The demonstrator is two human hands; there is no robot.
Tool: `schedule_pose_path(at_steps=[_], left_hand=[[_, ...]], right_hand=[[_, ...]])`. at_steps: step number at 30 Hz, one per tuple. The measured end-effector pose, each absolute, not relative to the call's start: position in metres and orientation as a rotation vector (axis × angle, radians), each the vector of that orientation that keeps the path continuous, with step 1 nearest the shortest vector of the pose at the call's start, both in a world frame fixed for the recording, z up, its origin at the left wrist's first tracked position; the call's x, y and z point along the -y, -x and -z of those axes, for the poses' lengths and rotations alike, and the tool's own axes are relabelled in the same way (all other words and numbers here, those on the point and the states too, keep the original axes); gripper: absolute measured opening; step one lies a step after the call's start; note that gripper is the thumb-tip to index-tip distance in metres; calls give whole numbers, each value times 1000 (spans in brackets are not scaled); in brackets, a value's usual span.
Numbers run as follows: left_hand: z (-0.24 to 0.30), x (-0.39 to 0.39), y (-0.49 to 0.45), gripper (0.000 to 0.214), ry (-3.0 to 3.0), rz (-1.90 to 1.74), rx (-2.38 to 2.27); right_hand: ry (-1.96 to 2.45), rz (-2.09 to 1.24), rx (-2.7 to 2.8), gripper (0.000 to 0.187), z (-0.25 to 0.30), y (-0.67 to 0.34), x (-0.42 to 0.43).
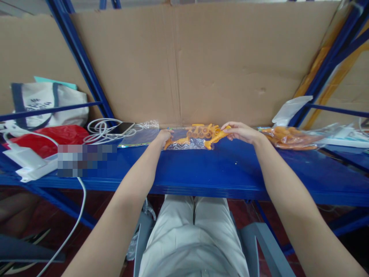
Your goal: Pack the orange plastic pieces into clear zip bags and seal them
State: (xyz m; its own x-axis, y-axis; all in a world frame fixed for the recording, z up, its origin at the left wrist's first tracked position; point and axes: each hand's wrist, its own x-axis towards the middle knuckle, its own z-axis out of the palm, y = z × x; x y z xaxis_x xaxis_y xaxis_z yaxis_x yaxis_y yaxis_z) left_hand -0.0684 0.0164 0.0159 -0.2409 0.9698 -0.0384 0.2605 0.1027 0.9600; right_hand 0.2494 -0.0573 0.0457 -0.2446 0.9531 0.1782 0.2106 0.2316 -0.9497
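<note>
Orange plastic parts [201, 132] lie in a loose cluster on a clear plastic bag [188, 145] near the back of the blue shelf, in the middle of the head view. At the bag's left end, my left hand [164, 137] is closed with its fingers curled on the bag's edge; the fingertips are partly hidden. My right hand [240, 132] pinches an orange plastic piece [221, 133] between thumb and fingers at the right side of the cluster. The exact shapes of the orange parts are too small to make out.
A bag of orange parts [291, 137] sits on the right of the blue shelf [207, 169]. To the left are a flat clear bag [140, 139], a phone [124, 127], coiled white cable [99, 130], red bag [57, 138], power strip [37, 167] and tote [49, 102]. Cardboard [216, 65] stands behind.
</note>
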Motion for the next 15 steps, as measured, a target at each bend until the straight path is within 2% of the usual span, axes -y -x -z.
schedule_pose_path(at_steps=[6, 15], left_hand=[[-16, -16, 67, 42, -1317, -1135, -1632], [-20, -7, 61, 42, -1321, -1047, -1537]], right_hand=[[1173, -990, 1650, 15, -40, -245, 52], [1223, -1020, 1255, 23, -33, -191, 55]])
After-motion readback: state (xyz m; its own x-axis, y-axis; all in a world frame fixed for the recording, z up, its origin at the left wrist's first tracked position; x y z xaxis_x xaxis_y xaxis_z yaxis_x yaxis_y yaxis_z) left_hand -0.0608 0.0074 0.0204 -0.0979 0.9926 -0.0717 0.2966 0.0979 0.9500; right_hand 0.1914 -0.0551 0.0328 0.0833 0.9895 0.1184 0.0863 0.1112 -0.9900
